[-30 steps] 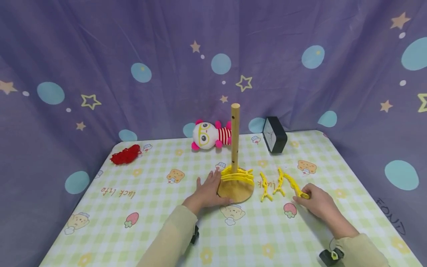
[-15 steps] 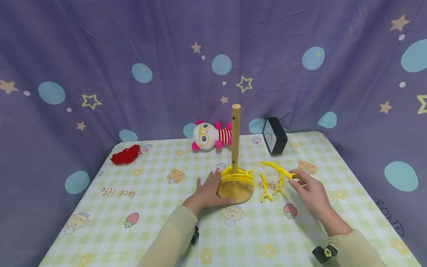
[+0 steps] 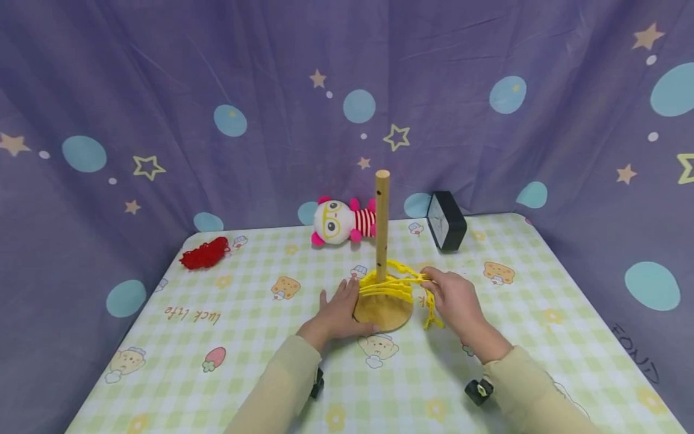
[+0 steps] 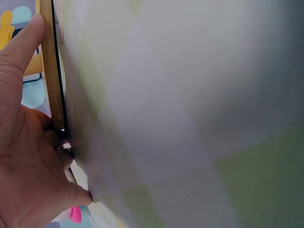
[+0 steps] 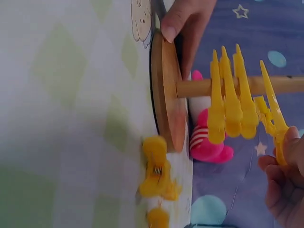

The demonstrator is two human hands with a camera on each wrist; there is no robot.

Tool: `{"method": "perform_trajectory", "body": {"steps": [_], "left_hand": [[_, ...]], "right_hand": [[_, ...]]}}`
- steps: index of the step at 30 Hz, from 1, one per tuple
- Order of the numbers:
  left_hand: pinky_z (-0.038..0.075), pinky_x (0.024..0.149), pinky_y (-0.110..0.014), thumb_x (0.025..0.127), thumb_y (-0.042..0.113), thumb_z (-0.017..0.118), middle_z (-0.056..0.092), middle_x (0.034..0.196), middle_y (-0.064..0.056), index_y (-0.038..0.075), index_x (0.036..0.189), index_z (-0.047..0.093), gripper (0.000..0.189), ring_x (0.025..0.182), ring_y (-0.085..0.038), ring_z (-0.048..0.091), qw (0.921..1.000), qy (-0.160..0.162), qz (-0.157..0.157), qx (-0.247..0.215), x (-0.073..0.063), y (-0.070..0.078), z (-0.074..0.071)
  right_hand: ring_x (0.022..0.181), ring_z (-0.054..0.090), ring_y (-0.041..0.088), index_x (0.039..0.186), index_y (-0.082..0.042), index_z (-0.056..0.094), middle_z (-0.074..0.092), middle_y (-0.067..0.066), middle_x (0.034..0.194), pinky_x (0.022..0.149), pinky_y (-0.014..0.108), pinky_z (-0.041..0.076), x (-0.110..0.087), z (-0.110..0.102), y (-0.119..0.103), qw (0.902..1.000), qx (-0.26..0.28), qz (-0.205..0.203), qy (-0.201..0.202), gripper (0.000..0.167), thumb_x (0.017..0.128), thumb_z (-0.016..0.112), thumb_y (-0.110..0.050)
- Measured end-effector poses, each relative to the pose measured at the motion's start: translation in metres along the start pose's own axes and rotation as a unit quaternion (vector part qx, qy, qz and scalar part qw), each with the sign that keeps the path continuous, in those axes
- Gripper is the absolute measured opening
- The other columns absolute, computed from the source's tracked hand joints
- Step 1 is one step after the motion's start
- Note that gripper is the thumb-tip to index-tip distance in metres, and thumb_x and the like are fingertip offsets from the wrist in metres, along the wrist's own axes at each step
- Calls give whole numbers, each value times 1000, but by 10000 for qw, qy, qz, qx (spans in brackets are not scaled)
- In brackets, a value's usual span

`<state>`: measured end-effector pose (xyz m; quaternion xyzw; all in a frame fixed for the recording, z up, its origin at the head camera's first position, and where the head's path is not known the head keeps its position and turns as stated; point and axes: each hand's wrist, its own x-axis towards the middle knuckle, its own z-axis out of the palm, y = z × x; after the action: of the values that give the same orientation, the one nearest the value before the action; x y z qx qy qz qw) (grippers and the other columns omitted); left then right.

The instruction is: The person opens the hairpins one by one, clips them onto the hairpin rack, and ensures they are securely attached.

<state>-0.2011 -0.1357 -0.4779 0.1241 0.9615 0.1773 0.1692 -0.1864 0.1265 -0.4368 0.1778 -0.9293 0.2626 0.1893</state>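
A wooden stand has a round base [image 3: 382, 314] and an upright post [image 3: 382, 223]. My left hand [image 3: 338, 313] holds the left side of the base between thumb and fingers. Several yellow banana hair clips [image 5: 231, 109] sit around the lower post, side by side. My right hand [image 3: 456, 304] pinches the end of another yellow hair clip [image 5: 281, 128], its two toothed arms spread at the post. Whether the arms are on both sides of the post I cannot tell. On the table beside the base lie other yellow clips [image 5: 155, 166], partly behind my right hand.
Behind the post lies a pink-and-white plush toy [image 3: 336, 222], with a black clock [image 3: 449, 222] to its right. A red net-like bundle [image 3: 206, 253] lies at the back left. A checked cloth [image 3: 260, 386] covers the table; a purple curtain [image 3: 282, 157] hangs behind it.
My right hand has lifted a yellow hair clip from the table on the right and carried it left to the post. My left hand has stayed on the base.
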Motion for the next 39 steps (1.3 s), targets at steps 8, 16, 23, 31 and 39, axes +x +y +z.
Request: {"method": "perform_trajectory", "body": {"steps": [8,16,23,31,39], "left_hand": [[-6,114,-59,73,75,64,7,164,-3,12,158,10,118,150,-22,2,10000,20,16,7,-1,0,1],[-4,114,-61,74,73,65,8,163,-5,11,158,10,118,150,-24,3,9999,53,115,-42,-2,-1,2],[-6,114,-60,74,74,65,7,163,-4,11,158,9,119,150,-23,2,9999,70,133,-17,-1,0,0],[-6,114,-60,74,75,64,6,164,-4,12,158,8,120,150,-23,2,9999,67,95,52,-1,-1,-4],[-7,114,-60,73,75,65,7,164,-4,11,158,9,120,150,-23,3,10000,52,62,-30,-2,-1,-1]], "right_hand": [[61,55,22,101,-11,71,67,4,74,54,37,47,15,18,-15,9991,-193,-371,91,17,86,74,-15],[68,53,15,137,-9,55,67,11,115,63,33,47,11,13,-11,9923,790,281,-917,46,94,67,-22],[70,53,15,119,-8,66,66,8,106,59,33,44,-3,-1,16,9845,868,1286,-813,27,98,60,-23],[88,59,27,111,1,60,62,18,108,77,47,48,-20,-6,42,9726,299,1876,-1342,35,89,70,-25],[71,49,25,110,5,48,54,16,89,61,37,42,-28,-2,50,9476,-86,2491,-2000,58,86,70,-44]]}}
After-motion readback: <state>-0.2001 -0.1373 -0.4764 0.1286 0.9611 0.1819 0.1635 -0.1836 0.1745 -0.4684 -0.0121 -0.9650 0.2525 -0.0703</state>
